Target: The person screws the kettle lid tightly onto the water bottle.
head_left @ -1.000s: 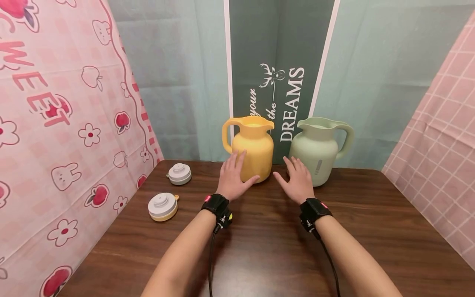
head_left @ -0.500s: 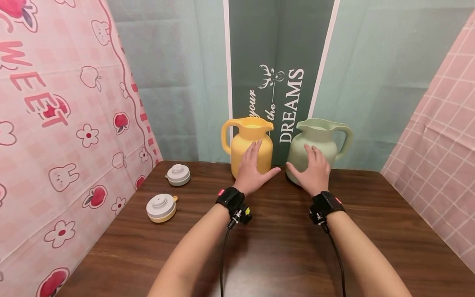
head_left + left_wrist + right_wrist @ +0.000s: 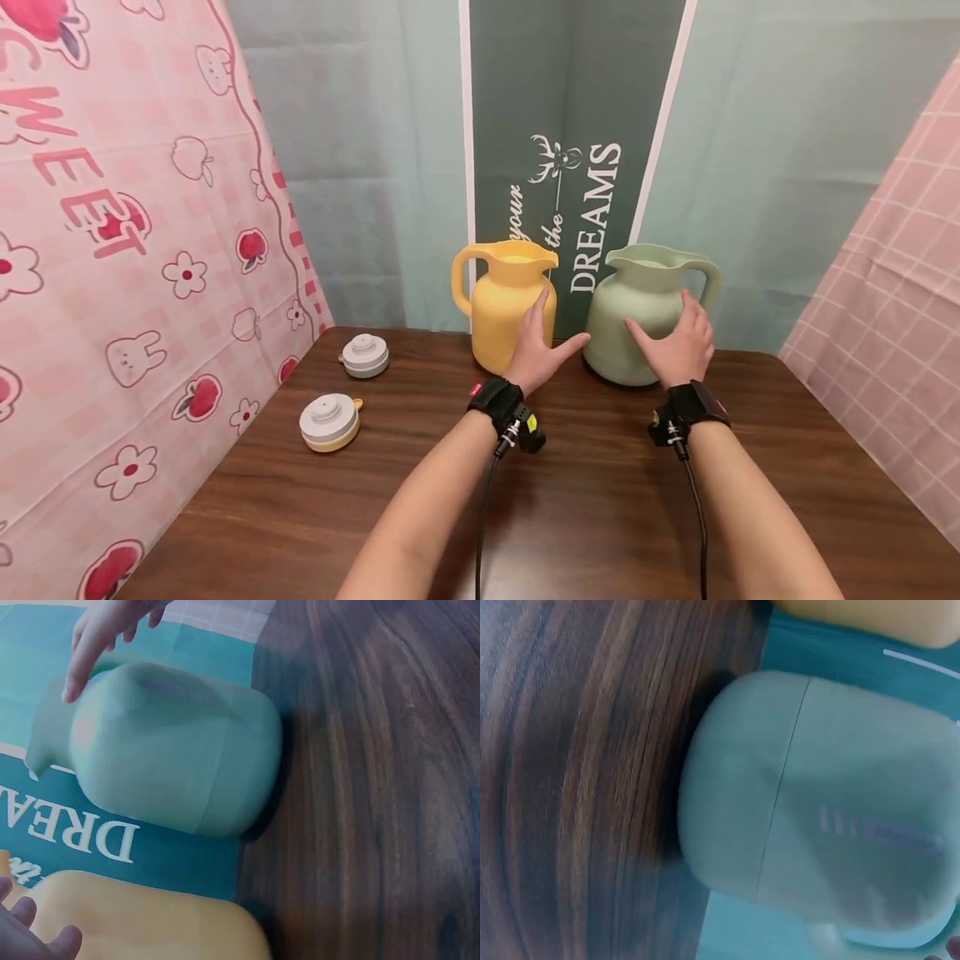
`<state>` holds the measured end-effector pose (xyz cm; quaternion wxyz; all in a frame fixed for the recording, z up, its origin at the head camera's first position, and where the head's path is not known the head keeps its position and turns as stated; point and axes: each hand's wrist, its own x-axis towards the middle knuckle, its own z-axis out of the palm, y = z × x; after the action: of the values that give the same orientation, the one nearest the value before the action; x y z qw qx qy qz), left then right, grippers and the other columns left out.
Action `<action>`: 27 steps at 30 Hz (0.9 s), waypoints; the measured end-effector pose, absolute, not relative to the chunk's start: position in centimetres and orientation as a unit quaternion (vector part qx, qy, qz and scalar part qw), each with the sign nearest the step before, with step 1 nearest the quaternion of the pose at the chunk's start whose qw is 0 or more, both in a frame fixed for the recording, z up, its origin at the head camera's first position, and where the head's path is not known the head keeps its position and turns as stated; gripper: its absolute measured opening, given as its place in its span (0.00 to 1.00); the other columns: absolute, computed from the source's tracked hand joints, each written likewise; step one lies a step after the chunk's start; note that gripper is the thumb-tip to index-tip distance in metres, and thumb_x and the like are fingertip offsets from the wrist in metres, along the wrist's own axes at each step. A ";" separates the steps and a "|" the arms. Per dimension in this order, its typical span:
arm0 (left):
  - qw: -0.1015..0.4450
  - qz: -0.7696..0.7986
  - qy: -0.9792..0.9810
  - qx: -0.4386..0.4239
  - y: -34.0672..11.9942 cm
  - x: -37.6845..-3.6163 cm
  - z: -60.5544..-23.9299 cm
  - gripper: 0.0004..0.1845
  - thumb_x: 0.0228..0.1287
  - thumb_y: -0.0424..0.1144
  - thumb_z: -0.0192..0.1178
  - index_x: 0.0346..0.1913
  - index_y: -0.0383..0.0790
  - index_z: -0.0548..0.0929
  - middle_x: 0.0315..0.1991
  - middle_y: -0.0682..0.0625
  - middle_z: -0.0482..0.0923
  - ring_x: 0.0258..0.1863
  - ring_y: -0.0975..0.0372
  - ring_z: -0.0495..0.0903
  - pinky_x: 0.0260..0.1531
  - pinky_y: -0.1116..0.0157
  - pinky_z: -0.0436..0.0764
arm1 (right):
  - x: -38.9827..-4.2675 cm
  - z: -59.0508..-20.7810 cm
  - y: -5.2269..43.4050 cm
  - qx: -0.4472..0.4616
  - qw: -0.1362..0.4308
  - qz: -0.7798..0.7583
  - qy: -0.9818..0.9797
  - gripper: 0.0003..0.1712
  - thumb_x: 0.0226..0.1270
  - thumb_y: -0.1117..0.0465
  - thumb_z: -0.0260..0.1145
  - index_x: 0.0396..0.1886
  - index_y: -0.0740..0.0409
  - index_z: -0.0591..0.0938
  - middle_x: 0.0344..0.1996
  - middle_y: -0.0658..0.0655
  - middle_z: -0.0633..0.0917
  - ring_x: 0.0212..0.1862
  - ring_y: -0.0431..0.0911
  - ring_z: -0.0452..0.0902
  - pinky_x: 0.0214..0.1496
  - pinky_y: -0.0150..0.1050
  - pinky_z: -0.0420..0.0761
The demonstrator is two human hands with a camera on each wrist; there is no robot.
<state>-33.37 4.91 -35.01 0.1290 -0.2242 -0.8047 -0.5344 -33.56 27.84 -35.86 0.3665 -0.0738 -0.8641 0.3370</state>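
A yellow jug stands upright at the back of the table, its handle to the left and its top uncovered. Right of it is a green jug with its handle to the right, also lidless. My left hand is in front of the yellow jug's right side, thumb spread toward the green jug. My right hand reaches to the green jug's right side, near the handle, thumb apart from the fingers. In the left wrist view, the green jug lies between both hands. Whether either hand touches a jug I cannot tell.
Two round lids sit on the left of the brown wooden table: a grey one farther back and a grey-and-yellow one nearer. Curtains close off the back and both sides. A cable hangs from each wrist camera.
Both hands have moved to the right. My left hand has passed across the front of the yellow jug, and my right hand has gone from the green jug's left side to its right. Both jugs stay put.
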 end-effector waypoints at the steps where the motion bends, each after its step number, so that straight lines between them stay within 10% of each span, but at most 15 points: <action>1: 0.123 -0.541 -0.803 -0.218 5.1 -33.5 -35.3 0.51 0.57 0.55 0.66 0.76 0.53 0.46 0.74 0.54 0.48 0.71 0.63 0.49 0.65 0.55 0.58 | -33.6 -35.9 28.0 -0.079 0.359 0.341 -0.865 0.56 0.52 0.38 0.69 0.75 0.50 0.53 0.70 0.63 0.58 0.69 0.61 0.50 0.63 0.66 0.51; 27: 0.068 -0.538 -0.811 -0.218 6.9 -33.3 -38.8 0.47 0.59 0.57 0.62 0.75 0.63 0.44 0.74 0.54 0.47 0.71 0.60 0.49 0.64 0.51 0.60 | -35.9 -37.1 29.7 -0.111 0.254 0.369 -0.887 0.70 0.48 0.29 0.67 0.76 0.48 0.33 0.73 0.65 0.45 0.72 0.63 0.42 0.61 0.70 0.48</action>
<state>-33.31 6.92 -38.82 0.0682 -0.2184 -0.8113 -0.5380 -35.88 29.71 -37.12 0.2542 -0.1114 -0.8869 0.3693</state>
